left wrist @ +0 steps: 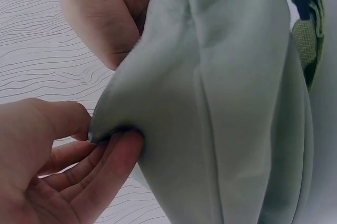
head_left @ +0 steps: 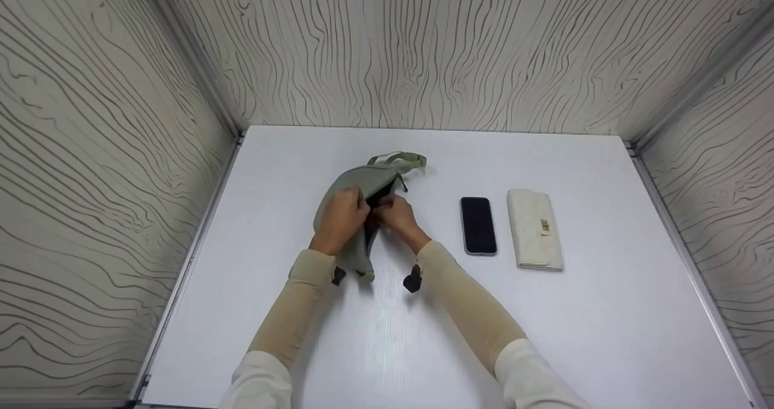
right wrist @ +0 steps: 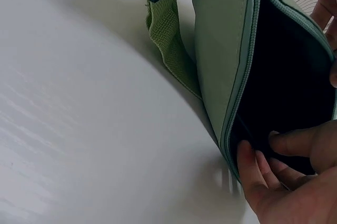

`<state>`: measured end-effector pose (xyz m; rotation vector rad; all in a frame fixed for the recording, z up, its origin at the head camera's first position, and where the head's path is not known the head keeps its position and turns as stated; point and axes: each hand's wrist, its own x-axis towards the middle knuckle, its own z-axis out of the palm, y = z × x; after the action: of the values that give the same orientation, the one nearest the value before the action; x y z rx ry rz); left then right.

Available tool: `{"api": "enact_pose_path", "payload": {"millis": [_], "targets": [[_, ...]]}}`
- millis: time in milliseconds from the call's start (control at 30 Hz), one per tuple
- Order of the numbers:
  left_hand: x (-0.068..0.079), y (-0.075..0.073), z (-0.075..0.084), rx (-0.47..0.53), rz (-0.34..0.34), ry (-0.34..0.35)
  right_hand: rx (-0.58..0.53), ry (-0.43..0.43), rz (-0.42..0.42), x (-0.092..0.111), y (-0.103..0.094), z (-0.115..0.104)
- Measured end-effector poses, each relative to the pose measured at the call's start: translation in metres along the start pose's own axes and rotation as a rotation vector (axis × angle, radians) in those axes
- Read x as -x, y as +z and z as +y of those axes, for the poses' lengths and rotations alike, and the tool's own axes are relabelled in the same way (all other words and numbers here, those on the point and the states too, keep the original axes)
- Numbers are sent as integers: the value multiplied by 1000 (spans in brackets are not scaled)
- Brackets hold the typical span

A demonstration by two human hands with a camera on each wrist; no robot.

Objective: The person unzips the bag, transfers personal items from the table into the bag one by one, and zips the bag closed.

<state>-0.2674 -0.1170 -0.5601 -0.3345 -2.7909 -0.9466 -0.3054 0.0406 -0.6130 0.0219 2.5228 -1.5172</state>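
A sage-green waist bag (head_left: 358,178) with a dark interior lies on the white table, its zipper open. My left hand (head_left: 343,220) pinches the fabric on the opening's left side, thumb on one face and fingers on the other, as the left wrist view shows on the bag's edge (left wrist: 121,103). My right hand (head_left: 399,216) is at the opposite side of the mouth. In the right wrist view its thumb and curled fingers (right wrist: 250,168) reach in over the zipper (right wrist: 243,71) and hold that edge. The dark lining hides whatever lies deeper.
Right of the bag lies a phone (head_left: 478,226) with a black screen. Beside it is a cream wallet (head_left: 533,230) with a gold clasp. A green webbing strap (head_left: 412,160) trails from the bag's far end, and a black buckle (head_left: 412,279) sits near my right wrist. Patterned walls enclose the table.
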Motion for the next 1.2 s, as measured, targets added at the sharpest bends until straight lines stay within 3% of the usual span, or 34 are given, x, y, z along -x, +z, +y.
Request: {"api": "enact_pose_path", "payload": {"millis": [500, 1200], "targets": [[1, 0, -2, 4, -8, -12, -21, -28, 8, -2, -15, 1], [1, 0, 1, -8, -9, 6, -146, -97, -6, 4, -40, -1]]}}
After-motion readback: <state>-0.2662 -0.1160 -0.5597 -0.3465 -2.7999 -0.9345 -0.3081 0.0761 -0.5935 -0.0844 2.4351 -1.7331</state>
